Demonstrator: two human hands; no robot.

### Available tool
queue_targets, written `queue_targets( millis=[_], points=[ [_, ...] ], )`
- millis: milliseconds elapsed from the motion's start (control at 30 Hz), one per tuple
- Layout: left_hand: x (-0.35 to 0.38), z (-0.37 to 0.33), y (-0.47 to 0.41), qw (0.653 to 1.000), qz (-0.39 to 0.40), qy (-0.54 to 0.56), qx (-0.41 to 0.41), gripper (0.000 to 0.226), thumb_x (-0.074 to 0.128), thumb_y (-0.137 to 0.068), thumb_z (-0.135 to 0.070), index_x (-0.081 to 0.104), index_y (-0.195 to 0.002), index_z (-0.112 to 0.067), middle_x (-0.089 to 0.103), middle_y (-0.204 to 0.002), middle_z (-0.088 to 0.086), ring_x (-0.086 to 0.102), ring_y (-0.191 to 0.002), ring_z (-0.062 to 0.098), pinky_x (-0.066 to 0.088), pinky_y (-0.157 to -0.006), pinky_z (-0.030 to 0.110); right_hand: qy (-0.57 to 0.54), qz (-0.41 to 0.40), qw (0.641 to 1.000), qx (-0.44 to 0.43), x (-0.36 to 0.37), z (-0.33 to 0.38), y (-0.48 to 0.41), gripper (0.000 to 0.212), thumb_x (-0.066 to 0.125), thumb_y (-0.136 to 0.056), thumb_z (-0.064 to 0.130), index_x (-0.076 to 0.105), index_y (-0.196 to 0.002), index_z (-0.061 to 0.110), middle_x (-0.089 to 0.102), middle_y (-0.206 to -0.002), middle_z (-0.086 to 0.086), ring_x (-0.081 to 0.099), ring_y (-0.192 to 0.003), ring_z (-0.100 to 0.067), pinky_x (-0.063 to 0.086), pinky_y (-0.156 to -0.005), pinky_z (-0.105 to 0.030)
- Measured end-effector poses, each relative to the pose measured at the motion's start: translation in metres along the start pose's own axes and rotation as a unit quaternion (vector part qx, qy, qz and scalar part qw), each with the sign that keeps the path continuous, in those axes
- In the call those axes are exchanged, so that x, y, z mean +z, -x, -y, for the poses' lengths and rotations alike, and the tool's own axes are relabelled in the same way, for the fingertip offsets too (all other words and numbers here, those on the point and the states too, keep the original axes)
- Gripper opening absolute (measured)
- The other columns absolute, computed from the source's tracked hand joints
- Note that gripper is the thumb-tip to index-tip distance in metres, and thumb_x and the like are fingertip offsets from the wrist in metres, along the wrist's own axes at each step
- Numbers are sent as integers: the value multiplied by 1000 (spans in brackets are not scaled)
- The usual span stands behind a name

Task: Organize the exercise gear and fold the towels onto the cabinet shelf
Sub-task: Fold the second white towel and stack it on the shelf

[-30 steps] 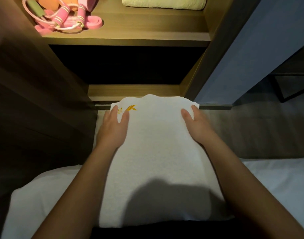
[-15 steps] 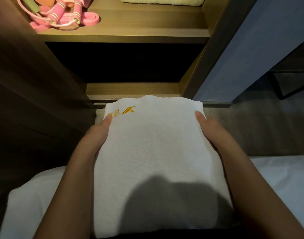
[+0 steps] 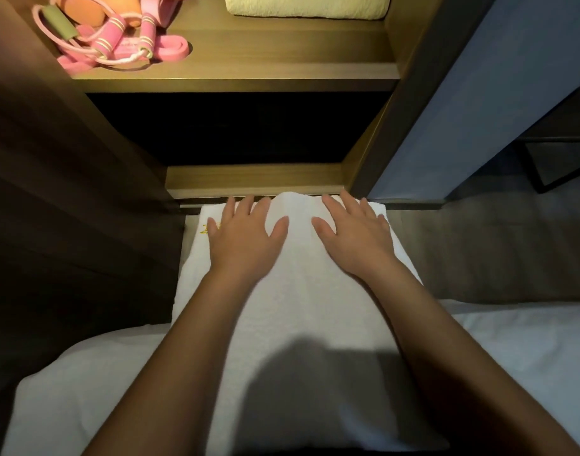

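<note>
White towel: a folded white towel (image 3: 291,291) is laid flat under both palms, its far edge reaching just past the fingertips, close to the front of the lower shelf (image 3: 255,179).
Left hand: the left hand (image 3: 245,235) is pressed flat on the towel's far left part, with fingers straight and spread; nothing is grasped.
Right hand: the right hand (image 3: 354,232) is laid the same way on the far right part, released and flat, near the left hand but apart from it.
Writing: yellow embroidery (image 3: 203,229) is seen at the towel's corner, just outside the left little finger (mostly covered, so it cannot be read).
Done: pink exercise gear (image 3: 124,44) is gathered on the upper shelf (image 3: 249,70), well beyond the left hand, with an orange object (image 3: 114,8) behind it. A cream towel (image 3: 306,6) is folded on the same shelf, well beyond the right hand.
Left: the white towel is judged to be folded, or nearly so, and is being smoothed; it is not yet placed on a shelf.
Around: white bedding (image 3: 512,340) is seen on either side of the forearms, and a grey-blue door (image 3: 495,93) is seen beyond the right hand.
</note>
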State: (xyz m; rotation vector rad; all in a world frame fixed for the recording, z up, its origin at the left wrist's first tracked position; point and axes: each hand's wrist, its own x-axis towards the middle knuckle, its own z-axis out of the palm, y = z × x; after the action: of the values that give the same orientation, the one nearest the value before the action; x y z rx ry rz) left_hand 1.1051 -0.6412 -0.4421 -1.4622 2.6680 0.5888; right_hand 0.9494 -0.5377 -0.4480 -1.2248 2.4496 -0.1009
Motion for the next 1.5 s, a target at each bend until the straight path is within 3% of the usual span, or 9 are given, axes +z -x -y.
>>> queue_targets(
  millis=[200,400,533,633,900,1100,1233,1367,1500],
  points=[
    [-12,3,-21,989,69,31,-127,55,31,-93,-61,39,-140,-33,40,-146,9,37,-134,32,24,-108,59,-71,33,993,92,-6,-4,-10,63,24,-98,61,19,-153,31,20,-162,-3,19,-148,-31,25,-115,-58],
    [-21,17,-34,966,103,74,-227,49,24,-101,-29,33,-147,-19,28,-153,14,26,-139,35,23,-111,61,-137,71,975,162,-15,-13,-11,57,18,-105,44,15,-156,20,12,-164,-5,17,-148,-34,20,-119,-51],
    [-13,4,-8,992,-91,70,-50,50,28,-102,-26,27,-152,-24,17,-163,-1,7,-150,17,1,-119,53,-77,-57,995,31,-19,-3,3,52,22,-105,36,15,-156,27,4,-165,2,-2,-151,-26,0,-118,-56],
    [2,-17,19,993,-65,21,102,47,26,-102,-32,33,-148,-33,25,-160,-5,12,-149,14,3,-120,52,-40,-27,995,-89,-11,14,12,49,21,-104,41,19,-154,36,8,-164,8,-1,-151,-21,-4,-117,-58],
    [3,-9,8,998,33,-45,-1,53,24,-97,-61,28,-147,-46,10,-164,-1,-4,-151,29,5,-113,67,-21,41,998,36,-3,-1,5,56,20,-96,65,14,-150,49,1,-165,6,3,-150,-35,12,-117,-64],
    [-8,17,-17,990,64,73,-98,60,31,-90,-68,35,-143,-42,29,-156,7,25,-143,32,27,-110,57,-187,80,972,118,-10,-30,-3,69,24,-93,71,14,-153,39,15,-163,-2,25,-145,-34,27,-114,-53],
    [-19,57,-33,895,142,317,-279,76,47,-82,-74,47,-141,-26,54,-139,7,55,-123,31,41,-104,44,-375,94,884,262,-14,-50,-10,70,37,-90,72,39,-145,30,49,-145,-3,52,-124,-31,40,-101,-48],
    [-26,91,-35,802,202,446,-343,49,62,-83,-63,72,-95,-17,77,-94,4,73,-67,16,50,-70,32,-508,152,788,313,-13,-76,-14,46,58,-83,68,70,-102,29,76,-98,0,68,-93,-23,50,-73,-39],
    [-25,97,-35,748,185,531,-353,41,71,-82,-50,71,-103,-15,76,-97,3,74,-77,17,54,-76,34,-559,135,756,311,-10,-74,-18,32,66,-85,54,70,-101,27,76,-95,0,70,-91,-23,51,-68,-36]
  ],
)
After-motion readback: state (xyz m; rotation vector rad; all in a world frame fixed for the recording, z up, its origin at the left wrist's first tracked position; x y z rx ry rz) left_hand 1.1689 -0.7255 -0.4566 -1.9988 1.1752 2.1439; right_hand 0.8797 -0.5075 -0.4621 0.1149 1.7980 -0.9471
